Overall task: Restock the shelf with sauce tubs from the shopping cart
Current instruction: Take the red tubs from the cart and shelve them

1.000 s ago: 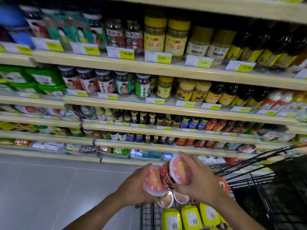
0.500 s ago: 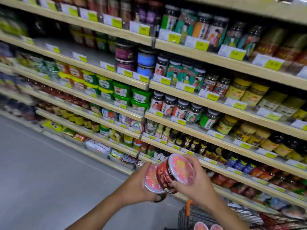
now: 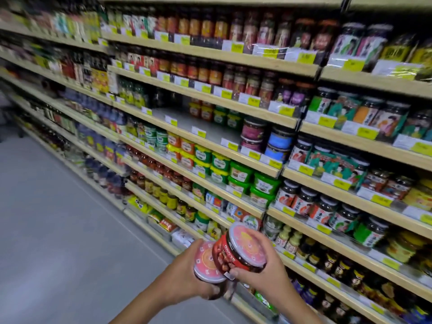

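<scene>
Red-lidded sauce tubs: 1 gripped in left hand [image 3: 187, 279], 1 in right hand [image 3: 261, 274], tubs touching, carried low toward bare shelf gap [image 3: 205, 127] beside maroon tubs [image 3: 253, 134], likely their slot.

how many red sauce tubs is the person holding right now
2. One tub sits in the left hand, the other tub in the right hand, leaning against the first. None seems hidden behind them.

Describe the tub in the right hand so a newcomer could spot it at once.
Start at the long shelving wall, then drop to the two hands at the bottom centre. The right hand holds a red tub, tilted, with its whole pink lid showing; the left-hand tub sits partly behind it.
</scene>
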`<action>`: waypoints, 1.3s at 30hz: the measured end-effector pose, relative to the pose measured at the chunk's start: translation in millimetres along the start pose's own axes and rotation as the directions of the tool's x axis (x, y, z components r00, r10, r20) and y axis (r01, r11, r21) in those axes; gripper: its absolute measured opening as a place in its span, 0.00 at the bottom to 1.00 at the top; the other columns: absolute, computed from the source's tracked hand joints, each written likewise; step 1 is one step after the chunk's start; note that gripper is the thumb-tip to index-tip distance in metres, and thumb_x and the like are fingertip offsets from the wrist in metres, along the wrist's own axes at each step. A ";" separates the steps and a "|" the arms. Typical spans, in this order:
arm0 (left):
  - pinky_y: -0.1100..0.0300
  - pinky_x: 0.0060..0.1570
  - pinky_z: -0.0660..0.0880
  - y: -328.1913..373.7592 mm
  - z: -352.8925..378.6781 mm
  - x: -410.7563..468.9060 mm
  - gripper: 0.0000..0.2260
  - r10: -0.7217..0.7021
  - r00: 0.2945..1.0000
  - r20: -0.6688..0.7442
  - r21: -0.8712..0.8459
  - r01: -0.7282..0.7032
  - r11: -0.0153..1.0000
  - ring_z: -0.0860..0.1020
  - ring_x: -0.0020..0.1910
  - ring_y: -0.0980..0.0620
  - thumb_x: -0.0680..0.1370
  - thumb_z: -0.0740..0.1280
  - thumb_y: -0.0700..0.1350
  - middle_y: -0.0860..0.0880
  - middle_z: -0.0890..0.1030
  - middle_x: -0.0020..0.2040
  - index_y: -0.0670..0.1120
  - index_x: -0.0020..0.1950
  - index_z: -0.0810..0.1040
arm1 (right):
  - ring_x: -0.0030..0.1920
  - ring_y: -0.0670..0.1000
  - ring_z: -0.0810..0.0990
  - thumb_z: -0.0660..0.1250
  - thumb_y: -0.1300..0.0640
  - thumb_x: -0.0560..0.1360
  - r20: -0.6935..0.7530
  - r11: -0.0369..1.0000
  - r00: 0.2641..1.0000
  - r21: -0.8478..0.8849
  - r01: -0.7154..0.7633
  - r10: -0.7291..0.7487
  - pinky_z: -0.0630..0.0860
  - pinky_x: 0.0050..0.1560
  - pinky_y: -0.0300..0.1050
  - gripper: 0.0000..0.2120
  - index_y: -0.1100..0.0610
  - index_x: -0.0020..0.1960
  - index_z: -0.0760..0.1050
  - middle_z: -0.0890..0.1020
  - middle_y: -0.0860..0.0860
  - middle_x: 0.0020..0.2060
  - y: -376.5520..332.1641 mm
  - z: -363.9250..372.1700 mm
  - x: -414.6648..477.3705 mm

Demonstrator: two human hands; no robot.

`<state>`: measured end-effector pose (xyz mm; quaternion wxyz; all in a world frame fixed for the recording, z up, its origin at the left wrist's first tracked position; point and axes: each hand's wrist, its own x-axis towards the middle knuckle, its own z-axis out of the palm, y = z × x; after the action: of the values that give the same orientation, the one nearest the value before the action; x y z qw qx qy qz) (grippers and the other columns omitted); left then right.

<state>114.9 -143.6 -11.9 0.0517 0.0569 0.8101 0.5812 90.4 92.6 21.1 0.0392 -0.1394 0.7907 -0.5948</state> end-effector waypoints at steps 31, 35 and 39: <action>0.66 0.53 0.79 9.6 -191.8 283.2 0.42 0.051 0.970 -0.238 0.155 -0.013 0.988 0.76 0.55 0.72 0.62 0.85 0.54 0.63 0.76 0.60 0.69 0.65 0.62 | 0.56 0.46 0.83 0.84 0.36 0.47 -0.095 0.976 0.995 0.214 0.046 -0.026 0.79 0.58 0.49 0.49 0.47 0.64 0.74 0.85 0.42 0.54 -19.3 16.6 369.0; 0.64 0.52 0.80 10.6 -199.2 319.6 0.42 0.068 0.975 -0.211 0.156 -0.036 0.987 0.80 0.57 0.63 0.61 0.85 0.53 0.60 0.80 0.58 0.65 0.68 0.65 | 0.56 0.45 0.83 0.84 0.41 0.50 -0.128 0.981 0.991 0.185 0.054 -0.030 0.79 0.59 0.48 0.43 0.46 0.63 0.74 0.85 0.41 0.55 -17.1 13.0 396.2; 0.70 0.48 0.78 13.6 -205.0 350.5 0.36 0.106 0.980 -0.166 0.167 -0.078 0.983 0.78 0.54 0.70 0.64 0.85 0.47 0.60 0.79 0.56 0.66 0.61 0.66 | 0.56 0.44 0.83 0.82 0.44 0.52 -0.183 0.985 0.983 0.165 0.051 -0.020 0.78 0.53 0.38 0.41 0.46 0.63 0.73 0.85 0.41 0.54 -14.6 15.7 415.0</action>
<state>-261.7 -277.7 60.1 -0.0512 0.0474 0.8520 0.5189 -301.0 -36.5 73.6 -0.0318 -0.0953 0.7352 -0.6704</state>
